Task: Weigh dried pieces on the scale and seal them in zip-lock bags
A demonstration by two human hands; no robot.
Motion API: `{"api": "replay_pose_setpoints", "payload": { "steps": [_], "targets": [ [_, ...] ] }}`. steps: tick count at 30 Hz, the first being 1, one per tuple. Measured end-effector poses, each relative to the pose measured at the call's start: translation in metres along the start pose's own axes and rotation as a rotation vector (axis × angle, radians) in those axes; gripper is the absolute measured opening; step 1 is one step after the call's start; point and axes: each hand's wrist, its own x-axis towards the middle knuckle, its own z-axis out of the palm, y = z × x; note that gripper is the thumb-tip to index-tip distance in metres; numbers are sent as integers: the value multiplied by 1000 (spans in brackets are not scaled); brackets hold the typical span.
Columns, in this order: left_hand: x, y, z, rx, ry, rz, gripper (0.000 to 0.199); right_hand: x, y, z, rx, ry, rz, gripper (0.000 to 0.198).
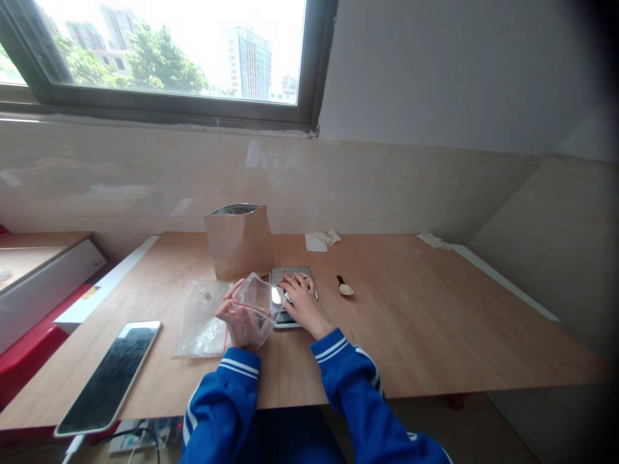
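My left hand [242, 325] is closed around a clear zip bag [258, 298] with a red seal line, its mouth spread wide. Beyond the bag lies a small silver kitchen scale [290, 323], partly covered by my hands. My right hand [300, 299] is over the scale's platform with its fingers curled; small brownish bits show around the fingertips, too small to name. Its thumb side is close to the bag's mouth. Flat on the table under my left hand is a larger clear plastic bag [196, 322]. A brown paper pouch [240, 243] with a silvery lining stands open behind the scale.
Right of the scale lies a small scoop [345, 288] with a dark handle. A phone [110, 380] with a plugged-in cable sits at the table's left front edge. Crumpled tissue [329, 238] and a white paper [315, 243] lie by the wall, another tissue [433, 241] farther right.
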Motion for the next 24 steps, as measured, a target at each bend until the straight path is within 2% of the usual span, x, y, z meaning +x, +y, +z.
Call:
{"api": "replay_pose_setpoints", "payload": {
  "steps": [2,4,9,11,14,19,22,24],
  "targets": [
    [1,0,2,-31,162,-18,38,1,1,0,-30,4,-33,25],
    [1,1,4,-26,266,-29,38,2,1,-2,-8,-5,-75,19],
    [0,-3,4,-19,306,-74,33,2,0,-7,125,-1,-146,16],
    [-1,-5,4,-43,297,-104,33,1,-3,-11,187,24,-99,19],
    [-2,-7,3,-80,296,-152,33,1,-7,-19,326,107,46,26],
    [-3,-10,3,-50,291,-164,31,8,-13,-45,626,405,306,16],
    [-3,-12,3,30,293,-139,27,14,-21,-66,781,568,366,13],
    [-3,-13,3,51,294,-124,27,18,-31,-76,845,615,370,13]
  ]
}}
